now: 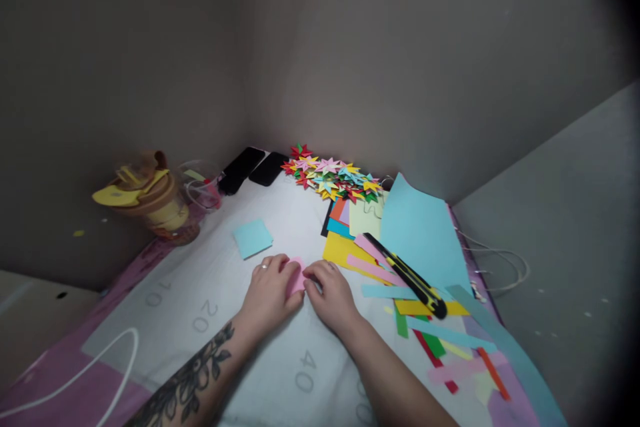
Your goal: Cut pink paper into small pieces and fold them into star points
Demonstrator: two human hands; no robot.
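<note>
A small piece of pink paper [297, 275] lies between my hands on the white sheet with printed numbers. My left hand [271, 287] grips it from the left, fingers bent and thumb along its lower edge. From the right, my right hand [331, 292] pinches its edge between thumb and fingers. Just beyond, to the left, sits a stack of light blue paper squares [253, 238]. A black and yellow cutter knife [407, 275] rests on paper strips to the right.
Folded paper stars [330, 170] are piled at the back. Two black phones [242, 169] lie at the back left beside a cup [165, 207]. Coloured strips and a large blue sheet [420, 227] cover the right side; a white cable [131, 360] loops at lower left.
</note>
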